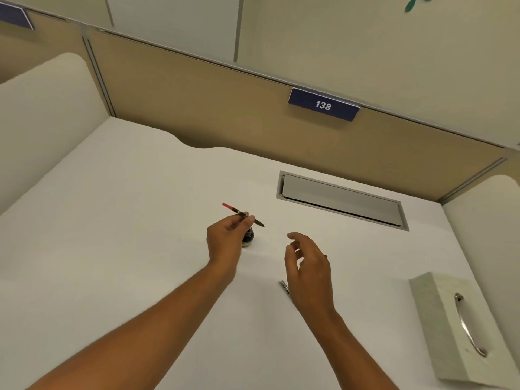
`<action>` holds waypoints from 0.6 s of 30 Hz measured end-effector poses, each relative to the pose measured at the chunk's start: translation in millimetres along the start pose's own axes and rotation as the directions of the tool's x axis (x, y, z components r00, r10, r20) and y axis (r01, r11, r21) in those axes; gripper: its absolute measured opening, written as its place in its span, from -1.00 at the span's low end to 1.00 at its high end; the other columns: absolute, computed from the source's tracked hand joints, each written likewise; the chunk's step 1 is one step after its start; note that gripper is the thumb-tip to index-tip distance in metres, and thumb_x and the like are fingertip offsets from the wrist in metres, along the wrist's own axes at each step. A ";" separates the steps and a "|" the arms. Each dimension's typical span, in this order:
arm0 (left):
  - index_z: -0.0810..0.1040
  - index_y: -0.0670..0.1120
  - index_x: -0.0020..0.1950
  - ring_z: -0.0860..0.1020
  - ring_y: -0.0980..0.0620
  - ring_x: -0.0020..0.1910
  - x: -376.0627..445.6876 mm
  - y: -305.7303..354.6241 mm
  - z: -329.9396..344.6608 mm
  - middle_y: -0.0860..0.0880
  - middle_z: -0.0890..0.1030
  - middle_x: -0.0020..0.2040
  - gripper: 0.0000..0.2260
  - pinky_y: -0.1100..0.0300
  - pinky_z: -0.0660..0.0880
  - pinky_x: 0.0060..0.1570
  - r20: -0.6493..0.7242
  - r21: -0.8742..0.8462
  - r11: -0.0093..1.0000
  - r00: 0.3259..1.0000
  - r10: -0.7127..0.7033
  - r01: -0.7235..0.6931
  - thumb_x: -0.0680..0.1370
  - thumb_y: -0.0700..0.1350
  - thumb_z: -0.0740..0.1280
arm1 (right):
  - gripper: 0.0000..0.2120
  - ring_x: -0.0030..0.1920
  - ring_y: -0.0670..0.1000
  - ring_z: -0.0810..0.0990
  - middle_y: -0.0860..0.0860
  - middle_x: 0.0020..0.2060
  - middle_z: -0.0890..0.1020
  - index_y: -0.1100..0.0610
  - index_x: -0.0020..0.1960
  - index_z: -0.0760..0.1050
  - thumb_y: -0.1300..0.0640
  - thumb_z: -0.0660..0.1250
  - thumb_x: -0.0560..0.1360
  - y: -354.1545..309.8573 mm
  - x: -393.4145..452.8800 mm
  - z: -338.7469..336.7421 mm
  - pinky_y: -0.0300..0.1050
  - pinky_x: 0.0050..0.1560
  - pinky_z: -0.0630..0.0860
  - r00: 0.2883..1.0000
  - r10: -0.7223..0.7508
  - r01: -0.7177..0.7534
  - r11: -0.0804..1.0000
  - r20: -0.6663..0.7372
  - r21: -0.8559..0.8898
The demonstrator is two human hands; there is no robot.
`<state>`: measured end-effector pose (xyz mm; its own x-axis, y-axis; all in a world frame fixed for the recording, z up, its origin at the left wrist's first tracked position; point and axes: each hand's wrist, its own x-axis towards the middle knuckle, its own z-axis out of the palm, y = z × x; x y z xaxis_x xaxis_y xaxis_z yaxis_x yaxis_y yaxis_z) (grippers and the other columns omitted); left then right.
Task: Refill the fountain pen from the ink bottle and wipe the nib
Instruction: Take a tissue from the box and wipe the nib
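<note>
My left hand [226,240] pinches a thin fountain pen [233,209] with a red rear end, its dark nib pointing right, held level above the desk. Just below and right of that hand stands a small dark ink bottle [248,237], partly hidden by my fingers. My right hand [308,267] hovers to the right of the bottle with fingers spread and nothing in it. A small metallic pen part [284,287] lies on the white desk [140,220] by my right wrist, partly covered.
A tissue box [439,319] with a curved metal bar on top stands at the near right. A grey cable flap [340,199] is set into the desk at the back right. Tan partition panels with a blue 138 sign [323,105] wall the desk.
</note>
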<state>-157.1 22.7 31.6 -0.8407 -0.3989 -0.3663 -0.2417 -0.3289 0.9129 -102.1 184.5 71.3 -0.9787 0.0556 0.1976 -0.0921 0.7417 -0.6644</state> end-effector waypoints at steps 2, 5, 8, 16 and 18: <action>0.78 -0.03 0.04 0.68 0.08 -0.08 -10.0 1.1 0.5 0.07 0.77 -0.09 -0.85 0.20 0.60 0.03 0.035 -0.054 0.997 0.998 -0.060 0.062 0.49 -0.07 0.59 | -0.78 -0.09 -0.19 0.60 -0.15 -0.05 0.63 0.02 0.24 0.56 0.17 0.26 0.65 0.3 -15.3 -5.9 -0.51 -0.22 0.42 0.996 0.068 -0.066 0.997 -0.055 0.048; 0.77 -0.09 0.07 0.63 0.03 -0.06 -26.2 -3.1 7.8 0.12 0.74 -0.15 -0.80 0.11 0.58 0.07 0.113 -0.093 0.987 0.986 -0.120 0.130 0.49 -0.07 0.59 | -0.80 -0.12 -0.18 0.60 -0.09 -0.10 0.63 0.05 0.20 0.58 0.22 0.26 0.64 3.5 -35.9 -13.5 -0.49 -0.29 0.43 0.980 0.142 -0.126 0.985 -0.142 0.117; 0.76 -0.12 0.10 0.62 0.08 -0.07 -47.7 -7.7 22.9 0.15 0.71 -0.16 -0.77 0.14 0.54 0.03 0.187 -0.084 0.977 0.966 -0.177 0.195 0.49 -0.07 0.58 | -0.80 -0.14 -0.16 0.62 -0.11 -0.08 0.65 0.03 0.20 0.58 0.20 0.27 0.64 13.8 -53.3 -24.3 -0.32 -0.23 0.49 0.957 0.203 -0.180 0.976 -0.209 0.123; 0.76 -0.05 0.02 0.63 0.10 -0.09 -103.2 -25.6 75.5 0.07 0.74 -0.09 -0.83 0.17 0.54 -0.02 0.316 0.004 0.972 0.922 -0.225 0.236 0.47 -0.05 0.60 | -0.84 -0.13 -0.14 0.62 -0.14 -0.13 0.65 0.02 0.12 0.60 0.18 0.29 0.62 89.3 -92.4 -88.2 -0.29 -0.18 0.46 0.888 0.363 -0.347 0.932 -0.281 0.107; 0.76 -0.04 0.00 0.64 0.11 -0.09 -115.6 -32.7 92.7 0.08 0.74 -0.11 -0.84 0.17 0.55 -0.01 0.327 0.022 0.975 0.920 -0.218 0.223 0.47 -0.04 0.60 | -0.84 -0.12 -0.14 0.63 -0.14 -0.11 0.65 0.03 0.13 0.61 0.17 0.29 0.62 112.3 -100.3 -106.2 -0.32 -0.16 0.46 0.872 0.386 -0.379 0.922 -0.301 0.083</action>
<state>-97.0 158.9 60.8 -0.8789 -0.0154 -0.4768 -0.4337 -0.3904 0.8121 5.2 333.2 53.4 -0.8340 0.5355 0.1329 0.2709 0.6072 -0.7469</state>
